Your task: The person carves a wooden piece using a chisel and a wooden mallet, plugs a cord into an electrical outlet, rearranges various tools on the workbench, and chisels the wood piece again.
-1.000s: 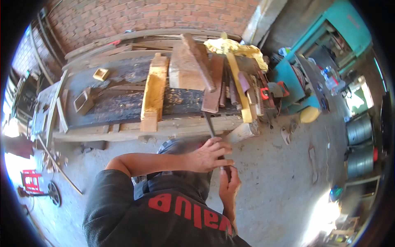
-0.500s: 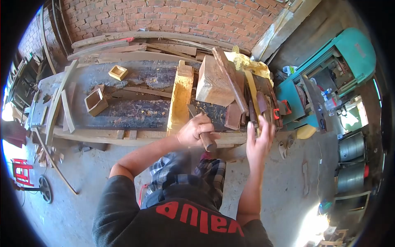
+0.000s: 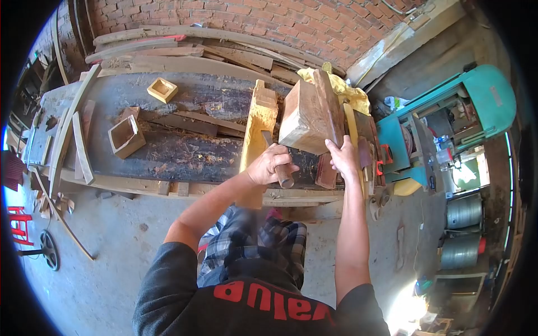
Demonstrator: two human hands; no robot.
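My left hand [image 3: 271, 164] is closed round the wooden handle of a chisel [image 3: 285, 178], whose metal blade points up and away over the yellow carved wood piece [image 3: 261, 117]. My right hand [image 3: 343, 157] is at the lower end of a long wooden stick [image 3: 327, 103], thumb and fingers closed on it. That stick lies against the big wooden block [image 3: 302, 120], along its right side. Just below the block, a reddish-brown wood piece [image 3: 326, 171] lies near the bench edge.
On the dark workbench [image 3: 190, 151] are a small yellow box [image 3: 162, 89], a hollow wooden box [image 3: 126, 137] and loose strips [image 3: 82, 148] at the left. Several tools and a yellow cloth [image 3: 350, 95] lie right of the block. A teal machine [image 3: 490, 103] stands at the right.
My right hand has moved up to the stick by the block and closed on it. My left hand still holds the chisel, slightly nearer the yellow piece. The view has shifted a little.
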